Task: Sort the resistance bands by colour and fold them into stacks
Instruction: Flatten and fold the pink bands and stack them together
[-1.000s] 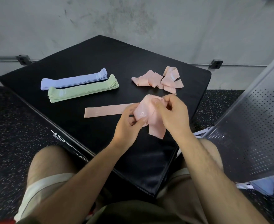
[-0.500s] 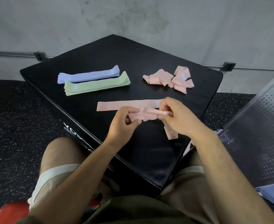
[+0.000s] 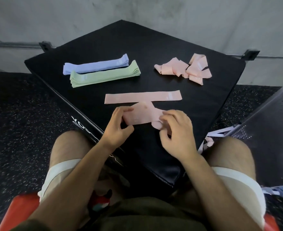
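Observation:
A crumpled pink band (image 3: pixel 141 115) is held over the near part of the black padded box (image 3: pixel 179 90). My left hand (image 3: pixel 119 126) pinches its left end, and my right hand (image 3: pixel 177 130) grips its right end. One flat pink band (image 3: pixel 143 97) lies just beyond them. A loose heap of pink bands (image 3: pixel 184 69) sits at the far right. A neat green stack (image 3: pixel 104 75) and a purple stack (image 3: pixel 95 65) lie side by side at the far left.
The box stands on speckled dark flooring (image 3: pixel 20 130) against a grey wall (image 3: pixel 137 10). A perforated grey metal panel (image 3: pixel 269 130) leans at the right. A pink and purple bit of band (image 3: pixel 209 142) hangs by the box's right corner. My knees flank the box.
The pink band was bunched between both hands above the box; now it is pulled out wider and lower. The camera has tilted, so the flat pink band shows fully.

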